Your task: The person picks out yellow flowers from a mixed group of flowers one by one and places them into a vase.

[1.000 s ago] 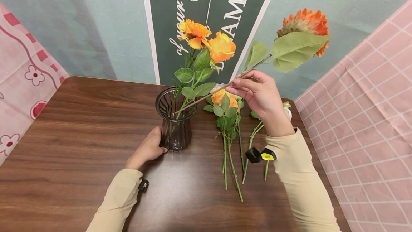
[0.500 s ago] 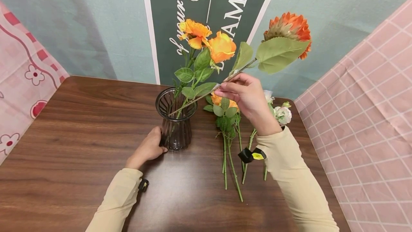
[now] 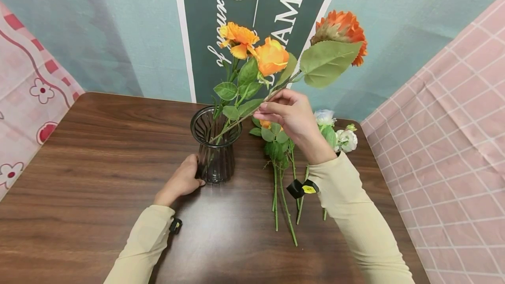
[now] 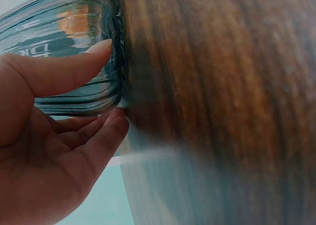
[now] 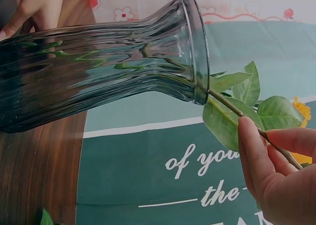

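My left hand (image 3: 183, 179) grips the lower part of a dark, clear ribbed glass vase (image 3: 216, 165). In the left wrist view, the thumb (image 4: 74, 72) lies along the glass, with fingers on its other side. An orange carnation-like flower (image 3: 238, 38) and a yellow-orange rose (image 3: 272, 56) stand in the vase, leaning right. My right hand (image 3: 293, 115) pinches the thin stem of a red-orange flower (image 3: 343, 30) with a large green leaf (image 3: 329, 62). In the right wrist view, that slanted stem (image 5: 229, 104) runs through the vase's mouth.
On the wooden table (image 3: 98, 165), right of the vase, lie several cut stems (image 3: 284, 200). An orange bloom there is mostly behind my right hand; white flowers (image 3: 347, 140) lie further right. A pink grid cloth (image 3: 446, 143) borders the right side, a green-blue cloth (image 3: 118, 34) the back.
My right hand has moved left with the red-orange flower, bringing its head nearer to the rose. White flowers show from behind my arm. My left hand stays on the vase.
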`<act>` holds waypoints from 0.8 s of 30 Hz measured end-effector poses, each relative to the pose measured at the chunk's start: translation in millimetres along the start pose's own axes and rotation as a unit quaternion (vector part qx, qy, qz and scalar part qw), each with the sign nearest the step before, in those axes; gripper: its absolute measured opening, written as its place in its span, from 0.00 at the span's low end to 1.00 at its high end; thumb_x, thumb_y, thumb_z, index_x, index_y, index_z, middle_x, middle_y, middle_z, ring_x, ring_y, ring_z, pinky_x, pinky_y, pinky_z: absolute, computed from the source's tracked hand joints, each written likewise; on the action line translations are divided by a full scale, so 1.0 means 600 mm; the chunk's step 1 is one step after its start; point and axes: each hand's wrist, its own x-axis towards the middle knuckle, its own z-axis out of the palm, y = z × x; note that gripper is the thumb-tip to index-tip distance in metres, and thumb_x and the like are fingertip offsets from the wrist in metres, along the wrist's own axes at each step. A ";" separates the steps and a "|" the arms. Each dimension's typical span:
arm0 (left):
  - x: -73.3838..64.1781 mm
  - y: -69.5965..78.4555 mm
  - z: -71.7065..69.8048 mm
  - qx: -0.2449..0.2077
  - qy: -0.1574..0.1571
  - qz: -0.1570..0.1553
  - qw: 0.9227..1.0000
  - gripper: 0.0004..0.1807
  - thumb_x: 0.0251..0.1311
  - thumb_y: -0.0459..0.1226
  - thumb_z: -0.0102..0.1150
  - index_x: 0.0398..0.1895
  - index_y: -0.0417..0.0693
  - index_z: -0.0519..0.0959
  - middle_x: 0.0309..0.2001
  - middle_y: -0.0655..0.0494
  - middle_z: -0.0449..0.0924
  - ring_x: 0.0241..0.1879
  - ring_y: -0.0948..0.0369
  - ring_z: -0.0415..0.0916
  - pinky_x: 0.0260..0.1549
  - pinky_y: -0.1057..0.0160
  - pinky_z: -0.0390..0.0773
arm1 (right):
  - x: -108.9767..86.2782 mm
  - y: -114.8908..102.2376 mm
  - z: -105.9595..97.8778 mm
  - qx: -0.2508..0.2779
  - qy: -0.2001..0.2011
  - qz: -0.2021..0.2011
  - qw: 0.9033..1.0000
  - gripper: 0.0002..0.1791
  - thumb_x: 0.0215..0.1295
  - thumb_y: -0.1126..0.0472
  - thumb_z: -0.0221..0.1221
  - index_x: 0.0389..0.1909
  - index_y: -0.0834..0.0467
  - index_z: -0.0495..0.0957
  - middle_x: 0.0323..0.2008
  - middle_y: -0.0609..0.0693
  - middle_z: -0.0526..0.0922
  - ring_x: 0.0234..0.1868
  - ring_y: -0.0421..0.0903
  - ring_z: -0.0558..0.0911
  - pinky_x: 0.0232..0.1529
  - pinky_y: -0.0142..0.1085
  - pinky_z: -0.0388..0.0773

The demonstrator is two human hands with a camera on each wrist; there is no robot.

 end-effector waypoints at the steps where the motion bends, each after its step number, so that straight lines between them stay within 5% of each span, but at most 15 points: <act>1: 0.000 0.000 0.000 0.001 0.000 -0.002 1.000 0.28 0.43 0.28 0.64 0.47 0.30 0.62 0.45 0.36 0.66 0.50 0.43 0.65 0.51 0.47 0.65 | 0.001 0.001 0.001 -0.002 0.000 0.002 1.000 0.07 0.56 0.82 0.49 0.26 0.70 0.72 0.23 0.61 0.78 0.27 0.53 0.82 0.38 0.43 0.78; 24: 0.001 -0.002 0.000 0.000 -0.006 -0.003 1.000 0.28 0.45 0.28 0.63 0.49 0.29 0.60 0.46 0.35 0.65 0.52 0.42 0.64 0.51 0.47 0.65 | 0.010 0.023 0.009 -0.037 -0.032 0.024 0.999 0.04 0.57 0.81 0.50 0.27 0.72 0.70 0.24 0.61 0.78 0.22 0.51 0.81 0.33 0.44 0.80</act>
